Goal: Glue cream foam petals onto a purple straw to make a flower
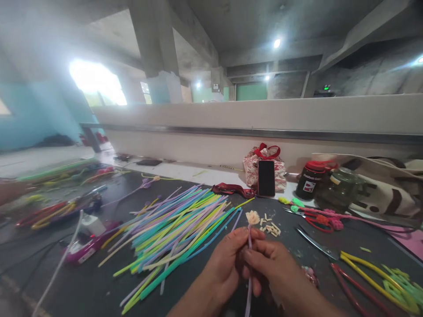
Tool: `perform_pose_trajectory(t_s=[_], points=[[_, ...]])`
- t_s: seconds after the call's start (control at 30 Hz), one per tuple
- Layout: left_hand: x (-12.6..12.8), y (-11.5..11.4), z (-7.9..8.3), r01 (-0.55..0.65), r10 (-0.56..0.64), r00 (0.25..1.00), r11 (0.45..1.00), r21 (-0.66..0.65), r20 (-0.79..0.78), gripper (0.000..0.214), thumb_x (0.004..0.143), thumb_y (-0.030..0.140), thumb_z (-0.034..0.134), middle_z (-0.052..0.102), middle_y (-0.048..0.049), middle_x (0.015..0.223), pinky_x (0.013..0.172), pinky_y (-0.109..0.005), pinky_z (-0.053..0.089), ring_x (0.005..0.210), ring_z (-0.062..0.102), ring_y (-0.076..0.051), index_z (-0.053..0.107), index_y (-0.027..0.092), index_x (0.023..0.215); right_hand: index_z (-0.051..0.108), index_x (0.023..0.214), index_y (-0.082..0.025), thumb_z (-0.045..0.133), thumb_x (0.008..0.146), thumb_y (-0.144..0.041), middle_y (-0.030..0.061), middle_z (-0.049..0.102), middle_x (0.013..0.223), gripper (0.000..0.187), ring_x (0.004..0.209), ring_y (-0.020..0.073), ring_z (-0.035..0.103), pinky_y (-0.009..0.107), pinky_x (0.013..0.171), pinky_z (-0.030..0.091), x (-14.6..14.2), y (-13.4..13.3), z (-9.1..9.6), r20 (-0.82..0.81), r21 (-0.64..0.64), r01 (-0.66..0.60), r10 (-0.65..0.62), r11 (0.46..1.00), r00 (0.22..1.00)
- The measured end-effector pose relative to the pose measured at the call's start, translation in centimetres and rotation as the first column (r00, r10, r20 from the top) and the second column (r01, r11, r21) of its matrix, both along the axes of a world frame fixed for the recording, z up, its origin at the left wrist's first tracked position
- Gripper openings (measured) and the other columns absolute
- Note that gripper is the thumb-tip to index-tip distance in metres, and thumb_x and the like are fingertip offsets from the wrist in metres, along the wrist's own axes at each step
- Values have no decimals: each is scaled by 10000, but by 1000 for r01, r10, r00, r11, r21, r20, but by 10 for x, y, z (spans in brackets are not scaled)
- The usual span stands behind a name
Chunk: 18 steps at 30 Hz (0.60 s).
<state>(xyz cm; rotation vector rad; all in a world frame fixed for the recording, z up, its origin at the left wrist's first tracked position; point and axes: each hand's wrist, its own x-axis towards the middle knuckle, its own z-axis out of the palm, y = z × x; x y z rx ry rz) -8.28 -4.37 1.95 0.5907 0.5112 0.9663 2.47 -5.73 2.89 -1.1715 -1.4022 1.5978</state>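
Note:
My left hand [228, 266] and my right hand [276, 266] meet at the bottom centre, both pinched on one thin lilac pipe cleaner [249, 246] held upright. Its top carries a small cream flower head [253, 217]. The stem runs down between my fingers and past the frame's lower edge. A big fan of pastel pipe cleaners [175, 229] lies on the dark table [82, 286] just left of my hands. Small cream cut pieces [271, 227] lie scattered behind the flower.
Scissors [317, 244] lie right of my hands, with red, yellow and green pipe cleaners [380, 277] beyond. A glue gun [87, 246] lies at left. A phone [266, 178] leans on a red-patterned bag; a dark jar [312, 179] and a glass jar [342, 189] stand at the back right.

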Motion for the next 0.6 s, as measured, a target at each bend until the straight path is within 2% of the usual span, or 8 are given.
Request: perform_pose_trajectory(t_s=[0.13,0.3,0.47,0.6], points=[[-1,4,1,-133,128,983,991,-29,-134,251,678,323,650,613,-20,639,364,-159,346,400,501,-69,607,104,793,542,557,-150,532,749,-420,-57,496,369,331,258,36,365,138,277,240,4,0,-4,64,-28,65,-63,997,996],[-4,8,-1,-82,73,977,996,-38,-202,230,622,292,697,581,-11,562,444,-180,367,458,516,-85,599,92,679,529,503,-150,543,726,-317,-60,477,325,279,239,37,375,145,282,215,11,-2,-12,90,-57,86,-80,995,993],[-4,8,2,-57,47,990,995,-79,-133,190,551,191,733,606,-10,617,486,-184,375,496,521,-79,576,112,624,536,486,-147,544,740,-325,-55,464,283,311,219,40,372,144,274,176,16,-4,-12,52,-107,13,-8,994,999],[-5,6,4,-14,9,995,999,-42,-104,208,534,197,738,577,-5,573,455,-175,338,455,485,-63,560,105,593,535,471,-145,546,747,-337,-56,449,267,335,213,33,355,140,273,186,17,-6,-10,36,-122,-30,35,992,999]])
